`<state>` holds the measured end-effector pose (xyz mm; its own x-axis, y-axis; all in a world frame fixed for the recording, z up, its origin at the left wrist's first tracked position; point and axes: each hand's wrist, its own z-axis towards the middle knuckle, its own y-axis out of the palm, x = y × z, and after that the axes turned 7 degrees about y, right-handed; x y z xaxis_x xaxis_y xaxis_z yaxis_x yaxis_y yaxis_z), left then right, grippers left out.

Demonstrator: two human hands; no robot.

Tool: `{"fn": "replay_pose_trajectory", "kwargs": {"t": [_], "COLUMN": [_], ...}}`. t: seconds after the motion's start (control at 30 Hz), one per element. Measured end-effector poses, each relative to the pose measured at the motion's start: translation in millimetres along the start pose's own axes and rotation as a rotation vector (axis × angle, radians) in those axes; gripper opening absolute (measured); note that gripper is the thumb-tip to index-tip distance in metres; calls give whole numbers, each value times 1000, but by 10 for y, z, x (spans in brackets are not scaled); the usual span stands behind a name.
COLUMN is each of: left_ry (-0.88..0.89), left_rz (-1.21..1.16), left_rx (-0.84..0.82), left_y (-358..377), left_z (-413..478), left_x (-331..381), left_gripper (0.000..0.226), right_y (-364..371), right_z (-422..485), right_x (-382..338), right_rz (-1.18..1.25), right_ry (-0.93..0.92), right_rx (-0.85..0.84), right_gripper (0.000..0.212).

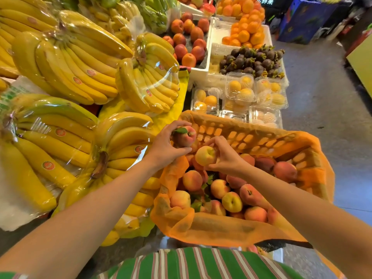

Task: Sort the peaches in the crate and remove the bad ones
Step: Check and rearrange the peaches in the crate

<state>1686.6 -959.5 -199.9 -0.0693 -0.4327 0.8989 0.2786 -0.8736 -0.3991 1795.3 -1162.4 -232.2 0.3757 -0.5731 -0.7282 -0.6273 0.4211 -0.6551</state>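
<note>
An orange plastic crate [249, 137], lined with orange mesh, holds several peaches [231, 201] with a few green leaves among them. My left hand [167, 146] grips a pink-red peach with a leaf [186, 135] over the crate's far left corner. Right beside it, my right hand [226, 158] holds a pale yellow peach [204, 156] above the pile. The two held peaches are close together but apart.
Wrapped banana bunches [80, 77] crowd the stall to the left of the crate. Behind the crate stand clear boxes of yellow fruit [240, 87], mangosteens [251, 61], nectarines [189, 41] and oranges [245, 27]. A grey floor aisle [322, 97] runs along the right.
</note>
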Motion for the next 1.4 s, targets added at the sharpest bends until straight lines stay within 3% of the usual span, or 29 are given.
{"fn": "replay_pose_trajectory", "kwargs": {"t": [0.23, 0.33, 0.5, 0.6, 0.77, 0.97, 1.1, 1.27, 1.4], "left_ry": [85, 23, -91, -100, -117, -122, -138, -159, -180], "left_rz": [-101, -178, -184, -166, -117, -125, -151, -139, 40], "left_rx": [-131, -230, -380, -463, -554, -595, -642, -635, -594], "left_y": [321, 488, 801, 963, 1165, 1274, 1318, 1441, 1631], "left_z": [154, 193, 259, 284, 316, 371, 410, 432, 505], "left_x": [256, 343, 417, 454, 458, 481, 521, 508, 464], "left_gripper": [65, 66, 56, 55, 56, 57, 50, 52, 69], "right_y": [-411, -636, -1059, -1240, -1251, -1113, -1092, -1155, -1359], "right_z": [-423, -648, -1059, -1270, -1436, -1391, -1312, -1361, -1411], "right_x": [153, 224, 494, 635, 772, 801, 782, 820, 853], "right_rz": [59, 169, 68, -70, -375, -733, -998, -813, -523], "right_ry": [73, 185, 341, 382, 365, 215, 237, 238, 142], "right_rx": [24, 5, 104, 115, -56, 10, -69, -30, 287], "right_gripper": [60, 58, 64, 61, 61, 55, 61, 60, 44]}}
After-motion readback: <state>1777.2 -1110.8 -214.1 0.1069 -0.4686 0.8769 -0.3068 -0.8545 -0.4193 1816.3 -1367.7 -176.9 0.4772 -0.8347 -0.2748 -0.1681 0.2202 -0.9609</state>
